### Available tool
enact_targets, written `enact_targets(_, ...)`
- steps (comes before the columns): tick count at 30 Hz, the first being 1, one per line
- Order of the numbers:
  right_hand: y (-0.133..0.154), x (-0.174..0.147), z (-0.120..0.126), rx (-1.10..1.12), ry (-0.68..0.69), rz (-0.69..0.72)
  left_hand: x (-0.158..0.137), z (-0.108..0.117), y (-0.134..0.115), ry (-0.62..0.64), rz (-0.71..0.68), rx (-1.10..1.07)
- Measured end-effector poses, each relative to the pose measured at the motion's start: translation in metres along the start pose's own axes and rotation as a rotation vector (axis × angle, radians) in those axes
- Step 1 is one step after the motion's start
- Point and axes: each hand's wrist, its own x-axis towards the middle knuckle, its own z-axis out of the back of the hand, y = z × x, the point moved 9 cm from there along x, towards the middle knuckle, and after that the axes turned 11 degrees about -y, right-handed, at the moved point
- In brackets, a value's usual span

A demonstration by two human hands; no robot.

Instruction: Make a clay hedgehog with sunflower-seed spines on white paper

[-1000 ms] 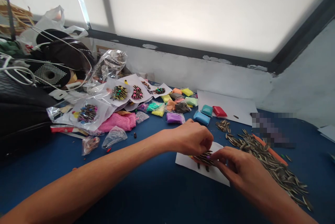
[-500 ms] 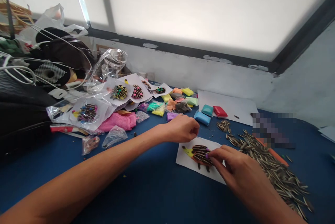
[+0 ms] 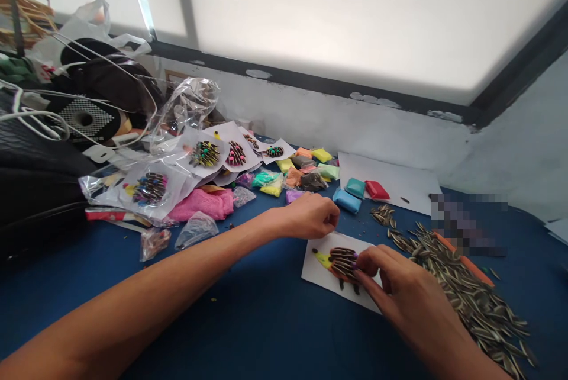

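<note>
A white card (image 3: 317, 270) bears a hedgehog figure (image 3: 342, 263) with a yellow clay head, an orange clay body edge, dark feet and striped sunflower seeds as spines. My right hand (image 3: 406, 285) covers the card's right part; its thumb and forefinger pinch at the hedgehog's rear, where a small bit of purple clay (image 3: 355, 255) shows at the fingertips. My left hand (image 3: 313, 216) is closed by the card's upper edge, fingers curled under; whatever is inside them is hidden.
Loose sunflower seeds (image 3: 470, 291) spread at right beside an orange strip (image 3: 465, 260). Behind the card lie blue (image 3: 347, 200), teal and red clay packets, and a white sheet (image 3: 399, 182). Several finished hedgehog cards (image 3: 206, 155), a pink cloth (image 3: 204, 204) and plastic bags sit at left.
My right fingertips have shifted slightly up along the hedgehog's rear and now cover more of the purple bits. My left hand stays closed beside the card; the view has shifted a little.
</note>
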Motion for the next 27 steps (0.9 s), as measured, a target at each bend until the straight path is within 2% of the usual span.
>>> enact_targets(12, 0.008, -0.001, 0.008, -0.110, -0.088, 0.171, 0.002, 0.002, -0.011, 0.010, -0.008, -0.056)
enact_targets(22, 0.013, -0.001, 0.004, -0.101, -0.062, 0.183, 0.000, 0.001, -0.021, 0.060, -0.012, -0.103)
enact_targets(27, 0.009, -0.003, 0.000, -0.093, -0.001, 0.156, -0.001, -0.003, -0.031, 0.114, -0.032, -0.136)
